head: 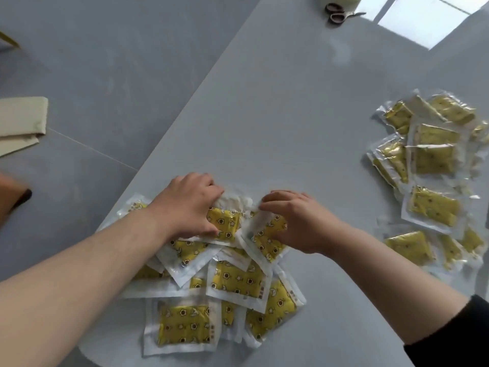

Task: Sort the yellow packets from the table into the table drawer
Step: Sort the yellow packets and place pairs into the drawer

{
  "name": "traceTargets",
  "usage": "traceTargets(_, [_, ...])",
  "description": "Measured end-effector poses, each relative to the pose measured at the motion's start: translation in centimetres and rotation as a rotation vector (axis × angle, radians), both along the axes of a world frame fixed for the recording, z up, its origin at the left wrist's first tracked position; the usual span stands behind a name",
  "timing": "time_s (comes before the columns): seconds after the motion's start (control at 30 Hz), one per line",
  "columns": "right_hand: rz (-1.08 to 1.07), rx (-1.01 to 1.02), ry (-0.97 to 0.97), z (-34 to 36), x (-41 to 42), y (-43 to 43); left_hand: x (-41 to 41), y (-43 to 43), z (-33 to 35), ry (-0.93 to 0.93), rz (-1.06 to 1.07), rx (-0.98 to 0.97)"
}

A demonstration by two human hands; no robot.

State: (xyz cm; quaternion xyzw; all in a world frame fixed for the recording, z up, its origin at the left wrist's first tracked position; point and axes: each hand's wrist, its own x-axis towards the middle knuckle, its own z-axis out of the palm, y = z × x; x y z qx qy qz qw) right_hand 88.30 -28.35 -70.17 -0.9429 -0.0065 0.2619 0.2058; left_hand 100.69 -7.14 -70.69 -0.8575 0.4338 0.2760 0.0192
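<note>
A person's two bare hands work at a near pile of yellow packets (211, 300) heaped on a grey table (291, 115), toward 6 o'clock in the head view. The left hand (190, 205) grips a star-printed packet (225, 223) at the far end of the heap, fingers curled over its crumpled white far edge and thumb pressed on its near side. At 3 o'clock of that hand, the right hand (296, 221) pinches the upper corner of a tilted packet (267, 239), fingers bent together and thumb laid along the packet's right side. The two held packets touch where they overlap. A second pile of packets (428, 168) lies spread at 3 o'clock, well apart from the first. A pair of scissors (344, 13) rests near the table's far edge at 12 o'clock. A folded beige sheet (21, 120) sits on the floor at 9 o'clock.
</note>
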Motion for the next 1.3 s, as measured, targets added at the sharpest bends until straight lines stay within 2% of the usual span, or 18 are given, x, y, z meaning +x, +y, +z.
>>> traceTargets(0.13, [0.053,-0.041,-0.038,0.1,0.2,-0.3,0.3,-0.5,0.4,0.045,0.027,-0.005])
traceTargets(0.33, [0.195,-0.163,-0.038,0.4,0.4,-0.1,0.7,-0.8,1.3,-0.002,0.037,-0.028])
traceTargets(0.53, [0.118,-0.195,0.044,0.7,0.0,-0.2,1.1,-0.9,2.1,0.046,0.175,-0.016])
traceTargets(0.7, [-0.042,-0.132,0.147,1.3,-0.6,-0.3,1.5,0.4,3.3,0.143,0.396,-0.12])
traceTargets(0.9, [-0.51,0.097,0.172,2.3,-2.3,-1.0,1.4,4.2,4.5,0.285,0.8,-0.282])
traceTargets(1.0, [-0.615,0.167,0.143,2.6,-2.5,-0.4,0.8,7.0,4.2,0.331,0.926,-0.281])
traceTargets(1.17, [-0.475,0.236,0.176,2.1,1.1,2.9,-1.3,10.8,3.7,0.372,1.056,-0.294])
traceTargets(1.3, [-0.149,0.13,0.068,1.5,5.1,6.0,-2.6,12.9,3.2,0.401,1.175,-0.31])
